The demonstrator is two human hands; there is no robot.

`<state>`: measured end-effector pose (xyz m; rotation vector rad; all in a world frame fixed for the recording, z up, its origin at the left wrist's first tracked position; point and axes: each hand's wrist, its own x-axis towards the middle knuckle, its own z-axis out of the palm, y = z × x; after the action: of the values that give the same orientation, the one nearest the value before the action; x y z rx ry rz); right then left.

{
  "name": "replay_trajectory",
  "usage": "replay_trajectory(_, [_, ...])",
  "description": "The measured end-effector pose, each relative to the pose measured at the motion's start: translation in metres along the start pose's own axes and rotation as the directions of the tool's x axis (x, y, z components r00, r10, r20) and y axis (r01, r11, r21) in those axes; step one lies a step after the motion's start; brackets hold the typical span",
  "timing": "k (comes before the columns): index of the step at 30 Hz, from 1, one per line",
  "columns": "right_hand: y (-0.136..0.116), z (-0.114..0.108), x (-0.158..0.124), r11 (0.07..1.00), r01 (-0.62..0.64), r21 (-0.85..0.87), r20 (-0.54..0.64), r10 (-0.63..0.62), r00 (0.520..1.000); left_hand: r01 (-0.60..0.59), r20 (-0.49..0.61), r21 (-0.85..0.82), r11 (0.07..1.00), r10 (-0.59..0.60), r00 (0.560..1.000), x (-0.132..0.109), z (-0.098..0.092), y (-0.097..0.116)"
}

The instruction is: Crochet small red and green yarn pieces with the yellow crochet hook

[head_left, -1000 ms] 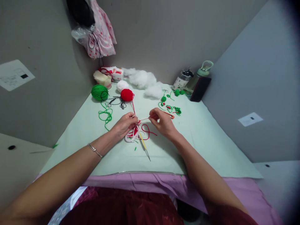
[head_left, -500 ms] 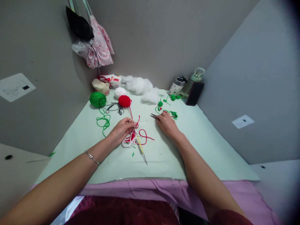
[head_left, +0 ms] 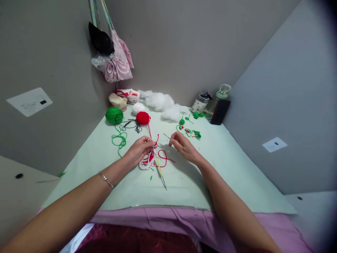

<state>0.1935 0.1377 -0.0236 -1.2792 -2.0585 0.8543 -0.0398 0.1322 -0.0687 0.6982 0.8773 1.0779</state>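
Observation:
My left hand (head_left: 140, 149) pinches a small red-and-white crocheted piece (head_left: 155, 144) near the middle of the table. From it hangs a crochet hook with a yellow handle (head_left: 159, 167), slanting down to the right. Looped white yarn (head_left: 146, 162) and red yarn (head_left: 166, 159) lie below and beside that hand. My right hand (head_left: 183, 146) is raised a little to the right, fingers closed on small scissors (head_left: 166, 136) whose thin blades point left toward the piece. A red yarn ball (head_left: 143, 118) sits behind, its strand running down to my left hand.
Green yarn ball (head_left: 114, 115), white yarn ball (head_left: 138, 108) and black cord (head_left: 131, 124) lie back left. White stuffing (head_left: 159, 102) is along the back wall. Small green crocheted pieces (head_left: 196, 134), a pen cup (head_left: 199, 104), a bottle (head_left: 212, 105) and a phone (head_left: 220, 112) are back right.
My right hand has lifted off the table beside the green pieces and turned, bringing the scissors up and slightly left. My left hand still holds the crocheted piece. The whole view has shifted slightly.

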Motion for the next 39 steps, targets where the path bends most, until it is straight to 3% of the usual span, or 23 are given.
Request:
replay_trajectory(5, [-0.009, 0.003, -0.001, 0.995, -0.029, 0.101, 0.119, 0.017, 0.993, -0.005, 0.014, -0.002, 1.000, 0.005, 1.000, -0.001, 0.001, 0.000])
replay_trajectory(13, [-0.009, 0.018, 0.003, 0.967, -0.124, 0.222, 0.146, 0.093, 0.985, -0.021, 0.041, -0.028, 0.999, 0.023, 0.999, -0.007, 0.007, 0.002])
replay_trajectory(24, [-0.006, 0.004, 0.001, 0.882, -0.294, 0.368, 0.300, 0.187, 0.936, -0.051, 0.038, -0.012, 0.999, 0.051, 0.998, -0.006, 0.007, 0.002])
replay_trajectory(33, [-0.001, 0.012, 0.003, 0.869, -0.285, 0.406, 0.244, 0.197, 0.950, -0.015, 0.054, 0.024, 1.000, 0.014, 0.998, -0.010, 0.010, 0.003])
replay_trajectory(39, [0.001, 0.004, 0.002, 0.862, -0.311, 0.400, 0.290, 0.203, 0.935, -0.023, 0.054, 0.023, 0.999, 0.022, 0.998, -0.010, 0.009, 0.004])
